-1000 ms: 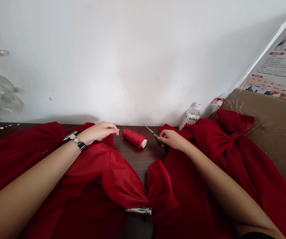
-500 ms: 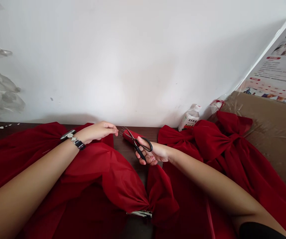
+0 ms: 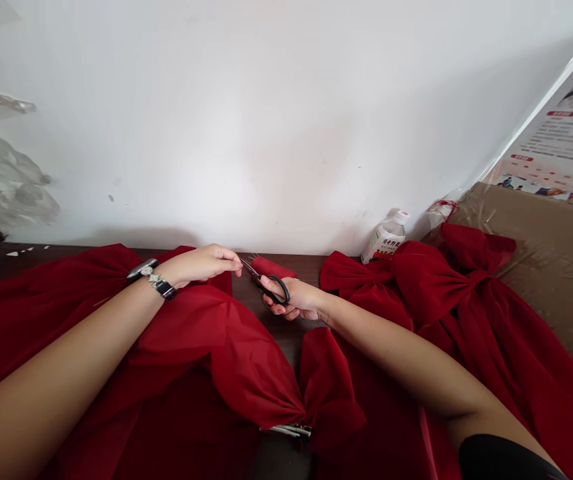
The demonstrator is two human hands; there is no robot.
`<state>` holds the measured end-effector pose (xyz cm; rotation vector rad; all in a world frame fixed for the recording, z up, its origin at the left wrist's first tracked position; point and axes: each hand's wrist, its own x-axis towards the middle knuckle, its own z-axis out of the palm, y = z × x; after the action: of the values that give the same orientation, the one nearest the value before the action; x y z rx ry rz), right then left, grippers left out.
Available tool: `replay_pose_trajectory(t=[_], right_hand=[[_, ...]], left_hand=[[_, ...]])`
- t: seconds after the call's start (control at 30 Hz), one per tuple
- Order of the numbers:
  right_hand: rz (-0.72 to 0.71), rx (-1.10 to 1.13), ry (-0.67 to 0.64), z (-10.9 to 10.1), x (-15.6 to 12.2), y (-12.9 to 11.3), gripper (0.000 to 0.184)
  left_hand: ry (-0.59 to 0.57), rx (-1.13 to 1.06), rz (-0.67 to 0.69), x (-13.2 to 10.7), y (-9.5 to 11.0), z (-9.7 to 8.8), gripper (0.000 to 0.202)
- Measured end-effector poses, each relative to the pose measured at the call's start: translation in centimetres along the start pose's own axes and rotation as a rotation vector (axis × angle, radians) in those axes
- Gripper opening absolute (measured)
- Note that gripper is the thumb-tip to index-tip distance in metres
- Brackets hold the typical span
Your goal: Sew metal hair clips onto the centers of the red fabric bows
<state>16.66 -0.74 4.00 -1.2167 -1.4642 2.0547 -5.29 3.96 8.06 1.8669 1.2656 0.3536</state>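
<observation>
My right hand [image 3: 294, 300] grips black-handled scissors [image 3: 287, 291], a finger and thumb in the loops. Their blades point up and left, tips close to the fingers of my left hand [image 3: 209, 262]. That hand is pinched; what it holds, if anything, is too fine to make out. Behind the scissors lies a red roll [image 3: 275, 268] with thin pins or needles sticking out at its left end. Nearer to me spreads a large red fabric bow [image 3: 256, 367], its gathered middle caught at a metal clip [image 3: 291, 431].
More red bows [image 3: 431, 280] are heaped at the right, beside a white-capped bottle [image 3: 385, 237] and a cardboard box [image 3: 541, 267]. Red cloth [image 3: 41, 320] covers the left of the dark table [image 3: 251, 300]. Clear plastic bags [image 3: 6, 173] hang by the white wall [image 3: 286, 120].
My right hand has brought the scissors left and slightly up, so the tips are now by my left fingers. The blades look closer together. My left hand stays pinched and the view has shifted slightly.
</observation>
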Motion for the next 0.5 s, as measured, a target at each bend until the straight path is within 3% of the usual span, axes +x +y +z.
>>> replay_pose_trajectory(t=[0.1, 0.23, 0.5], right_hand=[[0.025, 0.023, -0.013, -0.3, -0.4, 0.1, 0.059], [0.078, 0.125, -0.139, -0.7, -1.8, 0.1, 0.067], [0.195, 0.072, -0.255, 0.0, -3.4, 0.8, 0.072]], left_hand=[[0.005, -0.003, -0.006, 0.0, 0.0, -0.2, 0.021], [0.028, -0.006, -0.015, -0.2, 0.0, -0.5, 0.021], [0.030, -0.005, -0.029, 0.0, 0.0, -0.6, 0.021]])
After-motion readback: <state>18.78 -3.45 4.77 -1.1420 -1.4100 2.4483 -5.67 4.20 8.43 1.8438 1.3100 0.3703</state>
